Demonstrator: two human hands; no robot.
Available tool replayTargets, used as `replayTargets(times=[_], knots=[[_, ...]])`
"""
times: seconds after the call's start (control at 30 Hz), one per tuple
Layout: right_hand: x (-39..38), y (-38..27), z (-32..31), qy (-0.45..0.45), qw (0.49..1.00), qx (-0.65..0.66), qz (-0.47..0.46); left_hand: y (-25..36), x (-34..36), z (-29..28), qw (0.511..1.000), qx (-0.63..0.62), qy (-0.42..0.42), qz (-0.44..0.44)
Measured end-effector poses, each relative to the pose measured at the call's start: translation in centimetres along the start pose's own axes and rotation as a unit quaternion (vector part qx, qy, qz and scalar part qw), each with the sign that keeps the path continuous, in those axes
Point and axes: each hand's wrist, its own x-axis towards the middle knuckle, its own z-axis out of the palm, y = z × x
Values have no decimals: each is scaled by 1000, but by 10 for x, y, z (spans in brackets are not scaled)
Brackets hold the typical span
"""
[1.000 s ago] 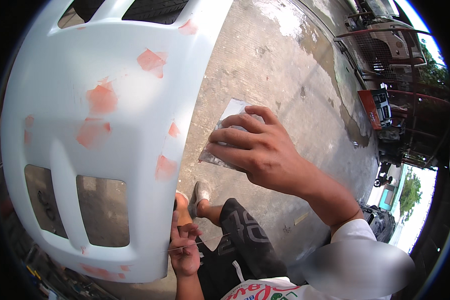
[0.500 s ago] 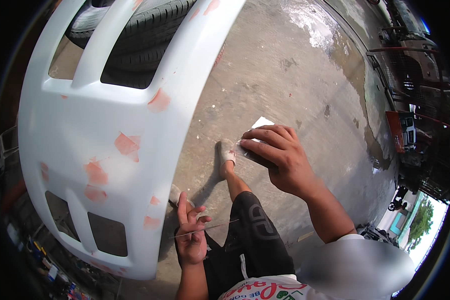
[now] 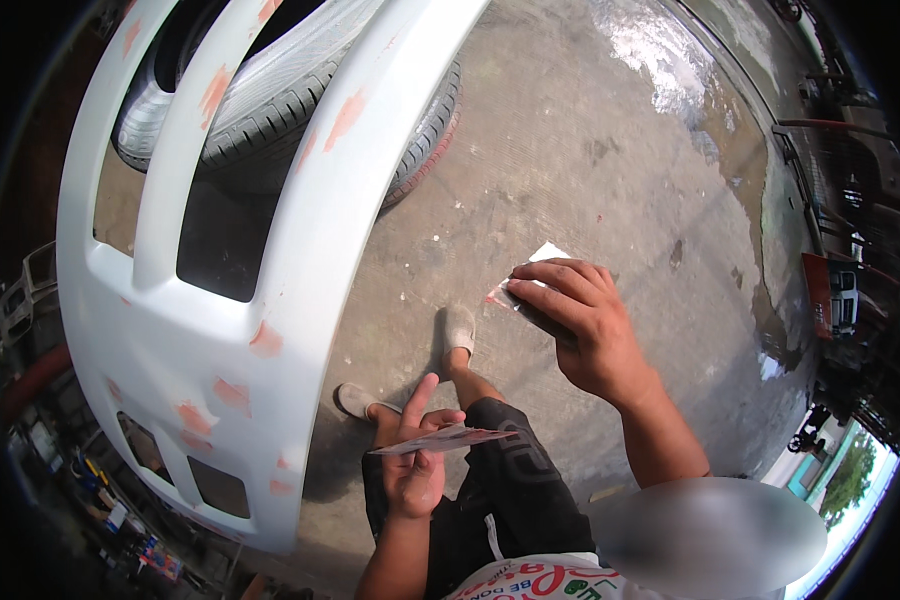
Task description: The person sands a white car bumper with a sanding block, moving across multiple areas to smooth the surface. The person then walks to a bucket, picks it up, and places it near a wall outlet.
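Note:
Pinched between the fingers and thumb of my left hand (image 3: 420,480) is a thin flat palette (image 3: 460,437) smeared with reddish putty, seen nearly edge-on. Above the floor, my right hand (image 3: 595,330) closes around a flat putty spreader (image 3: 548,252) with a pale corner, a dark lower edge and some reddish putty on it; the fingers cover most of it. A large white car bumper (image 3: 200,350) with several reddish putty patches (image 3: 232,395) stands to the left, and neither hand touches it.
Tyres (image 3: 430,135) sit under and behind the bumper's upper bars. My feet in light shoes (image 3: 458,330) stand on a stained concrete floor (image 3: 570,180). Assorted tools and parts (image 3: 120,520) lie at the lower left. A red panel (image 3: 818,290) and clutter line the right side.
The bumper sits lower in view, with more of the tyres showing. The palette in my left hand has tilted to show its face. My right hand appears slightly farther right, still gripping the spreader.

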Motion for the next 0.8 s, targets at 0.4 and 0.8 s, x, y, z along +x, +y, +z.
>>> replayTargets(times=[0.4,0.8], knots=[[138,46,-87,35,998,44,-34,3,126,61,992,-123,8,-8],[261,195,-196,13,994,104,-6,10,323,185,994,-104,24,16]])
